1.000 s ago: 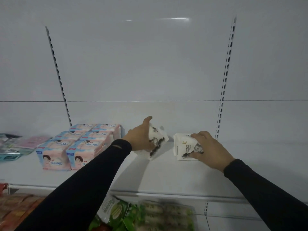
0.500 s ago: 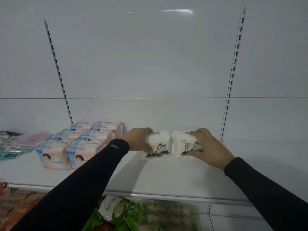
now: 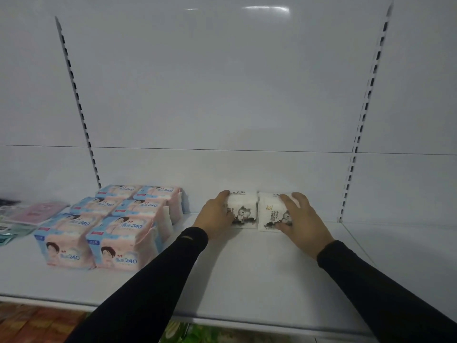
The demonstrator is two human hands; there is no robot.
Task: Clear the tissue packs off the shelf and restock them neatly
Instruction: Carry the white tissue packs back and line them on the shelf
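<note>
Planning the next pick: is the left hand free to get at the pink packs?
Probably yes, once it lets go: the left hand holds a white pack, and bare shelf separates it from the pink packs.

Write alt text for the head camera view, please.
Two hands, left hand and right hand, hold two white cat-print tissue packs side by side at the back of a white shelf. Pink-and-blue tissue packs sit in rows to their left.

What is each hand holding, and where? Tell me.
Left hand grips the left white tissue pack by its left side; right hand grips the right pack across its right front.
</note>
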